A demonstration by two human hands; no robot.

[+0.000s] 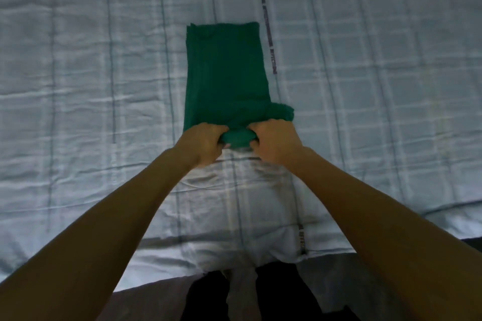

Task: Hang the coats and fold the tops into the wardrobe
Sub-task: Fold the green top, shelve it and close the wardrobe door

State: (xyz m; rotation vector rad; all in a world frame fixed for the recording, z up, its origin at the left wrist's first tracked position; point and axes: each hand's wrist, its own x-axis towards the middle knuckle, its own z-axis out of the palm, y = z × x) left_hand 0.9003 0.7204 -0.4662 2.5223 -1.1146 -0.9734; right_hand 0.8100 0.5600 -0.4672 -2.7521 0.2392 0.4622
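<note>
Green top (225, 73) lay folded narrow on the bed (78, 86); left hand (203, 142) and right hand (273, 139) both pinched its near edge, probably for rolling it upward.

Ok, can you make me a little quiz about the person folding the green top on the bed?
1. True or false: both hands grip the near end of the green top.
2. Which covers the bed? A) a plain red blanket B) a pale blue checked sheet C) a bare mattress
3. Fill in: a bit of green cloth sticks out on the ____ side, near the hands.

Key:
1. True. The left hand and right hand both curl round that bunched end.
2. B, the pale blue checked sheet.
3. Right.
</note>
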